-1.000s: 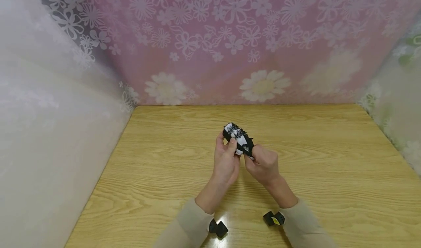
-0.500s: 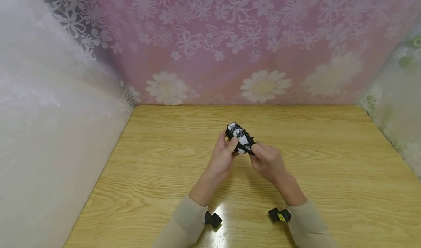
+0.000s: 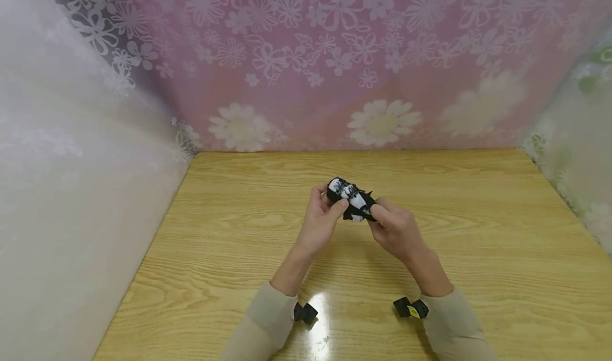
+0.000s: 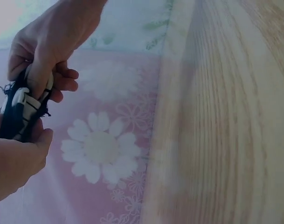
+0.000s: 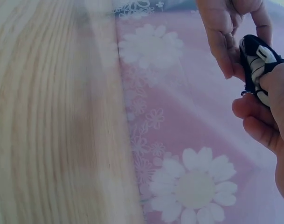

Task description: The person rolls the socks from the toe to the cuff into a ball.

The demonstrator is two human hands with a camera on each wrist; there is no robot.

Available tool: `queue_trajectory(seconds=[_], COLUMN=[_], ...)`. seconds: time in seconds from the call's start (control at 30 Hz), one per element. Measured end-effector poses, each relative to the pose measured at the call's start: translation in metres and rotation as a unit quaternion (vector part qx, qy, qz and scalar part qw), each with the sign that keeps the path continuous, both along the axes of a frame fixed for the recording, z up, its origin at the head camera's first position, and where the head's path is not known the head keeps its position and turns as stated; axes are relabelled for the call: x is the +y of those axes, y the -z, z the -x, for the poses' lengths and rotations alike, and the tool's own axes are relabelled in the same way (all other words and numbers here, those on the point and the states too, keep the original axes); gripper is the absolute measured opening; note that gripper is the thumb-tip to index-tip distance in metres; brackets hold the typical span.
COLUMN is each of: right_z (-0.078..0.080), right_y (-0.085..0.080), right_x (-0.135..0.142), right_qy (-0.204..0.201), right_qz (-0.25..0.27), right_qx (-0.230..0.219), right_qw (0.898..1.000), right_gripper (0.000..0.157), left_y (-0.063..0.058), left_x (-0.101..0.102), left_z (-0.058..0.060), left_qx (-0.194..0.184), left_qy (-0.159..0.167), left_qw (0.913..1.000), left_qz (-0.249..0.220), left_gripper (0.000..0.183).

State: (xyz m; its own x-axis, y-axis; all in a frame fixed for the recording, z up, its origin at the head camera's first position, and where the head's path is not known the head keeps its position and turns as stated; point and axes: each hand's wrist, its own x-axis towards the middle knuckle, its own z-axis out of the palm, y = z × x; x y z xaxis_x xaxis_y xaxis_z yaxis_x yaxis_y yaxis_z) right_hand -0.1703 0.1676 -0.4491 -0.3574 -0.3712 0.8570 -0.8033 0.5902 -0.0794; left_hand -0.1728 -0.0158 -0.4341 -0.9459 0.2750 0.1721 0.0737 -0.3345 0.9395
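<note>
A folded black-and-white sock [image 3: 353, 199], its surface rough with loose dark threads, is held up above the table between both hands. My left hand [image 3: 319, 220] grips its left end, thumb on the near side and fingers behind. At the other end my right hand [image 3: 398, 232] pinches the fabric between thumb and curled fingers. In the left wrist view the sock [image 4: 21, 109] shows white folds with dark stripes, and the right thumb presses into it. The right wrist view has the sock [image 5: 259, 63] at the right edge, partly covered by my right hand [image 5: 274, 109].
A wood-grain table [image 3: 229, 244] lies below the hands. Behind it hangs a pink flowered cloth [image 3: 306, 106], with pale sheets [image 3: 95, 191] along the sides. Small black wrist cameras sit at both sleeves [image 3: 268, 318].
My right hand has moved right and slightly up, drawing the sock's right end with it. The sock lies at a flatter slant, and the forearms have spread apart.
</note>
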Motion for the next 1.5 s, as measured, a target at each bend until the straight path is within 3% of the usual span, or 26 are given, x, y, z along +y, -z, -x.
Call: queue_trajectory(seconds=[0.13,0.3,0.4,0.6,0.77,1.1,1.27,1.5], right_z=[0.000,-0.001,-0.003,-0.007,-0.010,-0.015,-0.017,-0.020], right_y=[-0.001,0.001,0.003,0.007,0.007,0.007,0.006,0.004], right_x=[-0.005,-0.011,-0.014,-0.021,-0.026,-0.030,-0.035,-0.041], right_qy=[0.019,0.032,0.041,0.086,0.133,0.177,0.150,0.069], right_qz=[0.039,0.137,0.171,0.203,0.204,0.169,0.193,0.242], right_qx=[0.033,0.043,0.030,-0.037,-0.075,-0.052,-0.069,-0.122], right_qw=[0.999,0.989,0.984,0.975,0.967,0.968,0.967,0.960], right_gripper=[0.021,0.012,0.011,0.019,0.023,0.017,0.018,0.022], left_y=[0.000,-0.001,0.002,0.006,0.005,0.004,0.004,0.001], left_x=[0.000,0.005,0.008,0.012,0.017,0.022,0.023,0.021], left_z=[0.000,-0.005,-0.006,-0.007,-0.009,-0.012,-0.015,-0.016], left_qx=[0.038,0.051,0.037,0.008,-0.007,-0.027,-0.033,-0.058], left_qy=[-0.010,-0.029,-0.054,-0.085,-0.107,-0.143,-0.160,-0.163], left_qw=[0.9992,0.9968,0.9952,0.9957,0.9942,0.9885,0.9857,0.9829], left_qz=[0.004,0.054,0.073,0.035,-0.007,-0.042,-0.041,-0.062], left_gripper=[0.049,0.041,0.038,0.035,0.033,0.033,0.033,0.033])
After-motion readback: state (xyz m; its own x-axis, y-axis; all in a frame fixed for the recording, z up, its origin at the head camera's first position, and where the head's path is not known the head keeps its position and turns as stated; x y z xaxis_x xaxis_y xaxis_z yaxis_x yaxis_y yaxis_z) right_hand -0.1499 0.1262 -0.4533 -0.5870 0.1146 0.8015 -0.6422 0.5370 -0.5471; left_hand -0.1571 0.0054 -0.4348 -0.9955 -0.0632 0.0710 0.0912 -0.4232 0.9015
